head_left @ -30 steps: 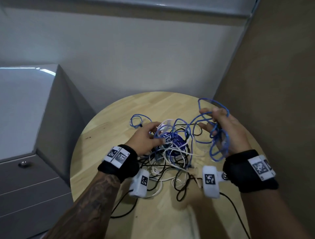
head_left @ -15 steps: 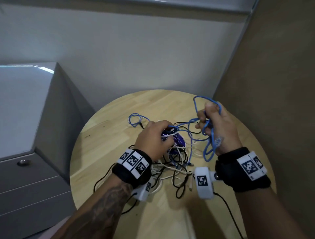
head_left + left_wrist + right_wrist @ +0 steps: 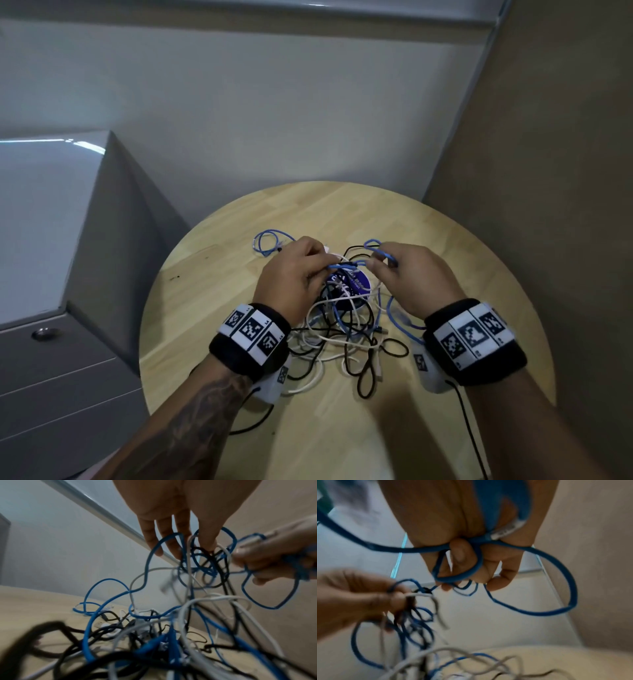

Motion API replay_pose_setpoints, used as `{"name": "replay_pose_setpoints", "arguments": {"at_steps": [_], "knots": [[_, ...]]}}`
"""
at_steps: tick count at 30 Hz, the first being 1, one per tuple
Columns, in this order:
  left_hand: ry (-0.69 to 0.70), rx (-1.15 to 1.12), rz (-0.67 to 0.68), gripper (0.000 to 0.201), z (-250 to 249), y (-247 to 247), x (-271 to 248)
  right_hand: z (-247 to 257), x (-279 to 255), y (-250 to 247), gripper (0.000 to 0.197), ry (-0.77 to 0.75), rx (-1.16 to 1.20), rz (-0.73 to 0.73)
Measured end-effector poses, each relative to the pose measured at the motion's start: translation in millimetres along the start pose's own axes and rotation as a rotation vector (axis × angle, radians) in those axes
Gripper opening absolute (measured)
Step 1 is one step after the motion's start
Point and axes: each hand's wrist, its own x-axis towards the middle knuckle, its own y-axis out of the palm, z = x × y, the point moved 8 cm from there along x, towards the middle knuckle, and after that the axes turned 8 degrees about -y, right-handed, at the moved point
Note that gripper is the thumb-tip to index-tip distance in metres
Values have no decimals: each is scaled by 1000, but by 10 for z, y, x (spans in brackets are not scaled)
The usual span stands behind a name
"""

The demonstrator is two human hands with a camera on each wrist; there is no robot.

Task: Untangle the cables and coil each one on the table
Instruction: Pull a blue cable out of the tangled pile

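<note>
A tangle of blue, white and black cables [image 3: 342, 329] lies in the middle of the round wooden table [image 3: 222, 274]. My left hand [image 3: 325, 270] hovers over the pile and pinches a bunch of blue, white and black strands [image 3: 409, 597] between thumb and fingers. My right hand [image 3: 376, 265] sits just right of it, its fingers curled round several loops of the blue cable [image 3: 412, 550]. A short stretch of blue cable [image 3: 346, 264] runs between the two hands. One blue end loop [image 3: 267, 243] lies apart at the pile's far left.
A round purple object [image 3: 356, 282] sits under the cables below my hands. A grey drawer cabinet [image 3: 51, 240] stands left of the table and a brown partition [image 3: 548, 171] close on the right. Black wrist-camera leads [image 3: 469, 428] trail off the near edge.
My right hand has come down and to the left with its blue loops, meeting the left hand over the pile. The left hand has taken hold of strands at the top of the tangle.
</note>
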Motion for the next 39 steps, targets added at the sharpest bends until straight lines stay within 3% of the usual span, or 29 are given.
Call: {"name": "replay_pose_setpoints", "arguments": {"at_steps": [5,8,14,17,19,21,23,27,31,35,39], "knots": [[17,121,80,25,-26,157,-48,-50,46,-40,31,63,452,-227],[-3,199,116,17,-2,269,-92,-66,11,-87,30,115,663,-300],[-301,102,168,13,320,292,-51,-40,6,-15,27,238,1087,-340],[-396,-86,166,16,346,252,-56,45,10,-66,34,145,918,-297],[-393,-155,117,35,292,175,-42,74,5,-127,32,110,865,-304],[-350,-161,33,41,213,76,-7,107,5,-149,33,80,876,-296],[-307,-162,4,35,126,40,9,171,4,-136,36,54,883,-274],[-294,-126,76,11,134,168,-7,264,-13,-224,28,48,919,-336],[-320,-83,96,13,200,171,-14,149,-53,-355,28,95,952,-475],[-374,-153,125,8,153,224,-61,126,-48,-291,25,132,1076,-476],[-511,-367,18,18,336,214,-64,169,-53,-401,26,91,1108,-506]]}}
